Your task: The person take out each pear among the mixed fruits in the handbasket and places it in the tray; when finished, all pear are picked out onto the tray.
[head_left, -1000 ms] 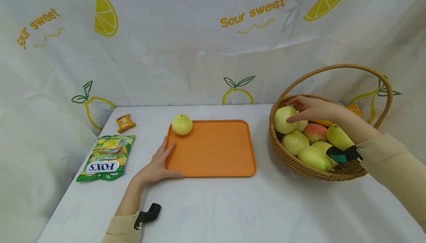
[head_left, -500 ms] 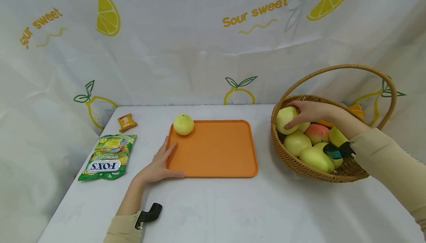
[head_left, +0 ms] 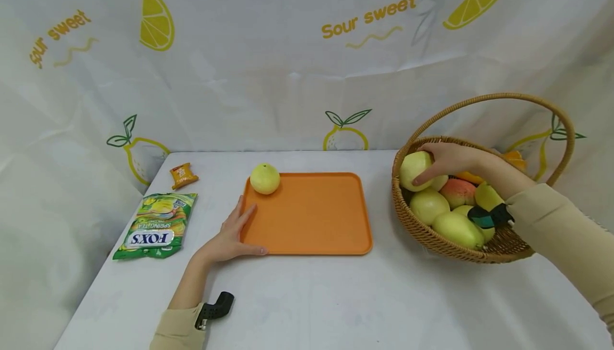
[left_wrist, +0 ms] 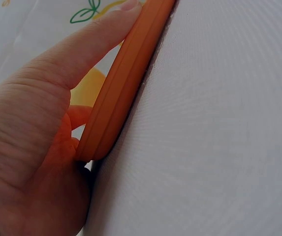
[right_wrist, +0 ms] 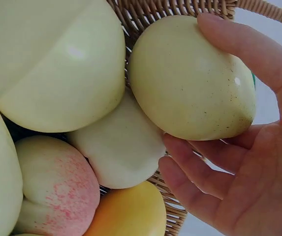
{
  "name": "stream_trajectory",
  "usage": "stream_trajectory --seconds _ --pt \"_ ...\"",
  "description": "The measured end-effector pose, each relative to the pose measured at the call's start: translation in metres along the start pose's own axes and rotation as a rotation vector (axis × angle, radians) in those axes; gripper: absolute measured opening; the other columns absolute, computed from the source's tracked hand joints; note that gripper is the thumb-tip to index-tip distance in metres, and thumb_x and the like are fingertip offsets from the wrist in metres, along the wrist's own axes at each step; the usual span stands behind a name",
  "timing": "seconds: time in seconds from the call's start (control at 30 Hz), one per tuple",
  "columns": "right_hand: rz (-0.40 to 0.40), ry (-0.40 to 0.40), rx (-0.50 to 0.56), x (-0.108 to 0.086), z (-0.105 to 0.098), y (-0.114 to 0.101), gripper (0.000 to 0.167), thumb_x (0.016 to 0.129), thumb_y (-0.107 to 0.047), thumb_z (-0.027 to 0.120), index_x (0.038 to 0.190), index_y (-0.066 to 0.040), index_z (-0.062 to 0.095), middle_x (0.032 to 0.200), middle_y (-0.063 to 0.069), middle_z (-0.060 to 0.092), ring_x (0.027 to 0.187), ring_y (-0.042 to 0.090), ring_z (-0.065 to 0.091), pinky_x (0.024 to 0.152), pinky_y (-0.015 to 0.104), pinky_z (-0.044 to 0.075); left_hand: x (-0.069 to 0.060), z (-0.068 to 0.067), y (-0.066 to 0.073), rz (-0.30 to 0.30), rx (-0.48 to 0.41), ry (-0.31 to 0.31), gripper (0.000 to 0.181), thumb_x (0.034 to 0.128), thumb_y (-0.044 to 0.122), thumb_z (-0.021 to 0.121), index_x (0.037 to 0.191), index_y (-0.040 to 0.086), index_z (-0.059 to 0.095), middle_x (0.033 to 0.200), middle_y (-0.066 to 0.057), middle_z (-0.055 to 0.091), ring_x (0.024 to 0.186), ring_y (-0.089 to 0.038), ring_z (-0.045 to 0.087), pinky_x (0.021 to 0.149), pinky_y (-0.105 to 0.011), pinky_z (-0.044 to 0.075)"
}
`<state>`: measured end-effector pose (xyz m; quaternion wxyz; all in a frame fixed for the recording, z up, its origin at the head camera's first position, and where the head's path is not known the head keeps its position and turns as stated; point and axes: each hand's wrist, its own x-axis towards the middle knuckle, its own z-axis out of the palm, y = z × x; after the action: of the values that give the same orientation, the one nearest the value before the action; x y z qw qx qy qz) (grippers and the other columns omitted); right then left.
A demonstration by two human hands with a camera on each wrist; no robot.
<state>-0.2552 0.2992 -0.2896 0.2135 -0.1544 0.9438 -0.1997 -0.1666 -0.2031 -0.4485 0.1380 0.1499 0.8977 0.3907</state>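
In the head view, my right hand [head_left: 448,161] reaches into the wicker basket [head_left: 417,227] and grips a round pale yellow-green fruit [head_left: 413,169] at its left side. From the right wrist, the thumb lies on one side of this speckled fruit [right_wrist: 190,78] and the fingers curl under the other. My left hand [head_left: 227,238] rests spread at the left near corner of an orange tray [head_left: 312,214], the thumb along its near edge. The left wrist view shows that thumb against the tray's rim [left_wrist: 116,93]. A similar round fruit [head_left: 265,178] sits at the tray's far left corner.
Around the held fruit lie more pale green fruits [head_left: 429,206], a peach [head_left: 458,192] and a yellow-orange fruit [right_wrist: 131,211]. The basket's tall handle [head_left: 499,95] arches over them. At the left are a green candy bag [head_left: 155,227] and a small orange-yellow packet [head_left: 183,176].
My right hand has lowered onto the round pale fruit and closed its fingers and thumb round it. The left hand has stayed at the tray. The head view has shifted slightly.
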Motion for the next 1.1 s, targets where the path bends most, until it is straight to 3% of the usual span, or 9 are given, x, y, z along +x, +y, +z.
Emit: stream_trajectory --seconds 0.37,0.67,0.9,1.1 --pt "0.002 0.073 -0.005 -0.015 -0.007 -0.008 0.079 0.08 -0.044 0.079 0.136 0.001 0.045 0.125 0.018 0.055 0.107 0.031 0.054 0.085 0.045 0.046 0.001 0.0 0.001 0.001 -0.003 0.0 0.113 0.0721 0.048 0.083 0.157 0.013 0.018 0.162 -0.008 -0.017 0.146 -0.041 -0.006 0.109 -0.069 0.006" --pt "0.015 0.11 0.055 -0.043 -0.007 -0.018 0.083 0.082 -0.042 0.078 0.142 -0.002 0.038 0.127 0.017 0.054 0.11 0.031 0.053 0.087 0.046 0.044 0.0 -0.001 0.0 -0.005 -0.004 -0.003 0.112 0.0727 0.049 0.083 0.157 0.013 0.018 0.162 -0.009 -0.017 0.146 -0.042 -0.007 0.108 -0.069 0.006" --pt "0.019 0.138 0.099 -0.064 -0.002 -0.017 0.092 0.085 -0.038 0.076 0.149 0.002 0.024 0.137 0.023 0.045 0.12 0.038 0.047 0.09 0.053 0.042 0.0 -0.001 0.0 0.003 -0.007 -0.002 0.112 0.0728 0.048 0.083 0.157 0.013 0.018 0.162 -0.008 -0.017 0.145 -0.042 -0.006 0.108 -0.069 0.007" --pt "0.001 0.172 0.152 -0.075 0.007 -0.017 0.084 0.086 -0.034 0.076 0.149 -0.005 0.029 0.129 0.017 0.052 0.11 0.031 0.053 0.085 0.044 0.045 0.0 0.0 0.001 -0.001 -0.008 -0.003 0.112 0.0725 0.048 0.083 0.157 0.013 0.018 0.162 -0.008 -0.017 0.145 -0.043 -0.005 0.108 -0.07 0.008"
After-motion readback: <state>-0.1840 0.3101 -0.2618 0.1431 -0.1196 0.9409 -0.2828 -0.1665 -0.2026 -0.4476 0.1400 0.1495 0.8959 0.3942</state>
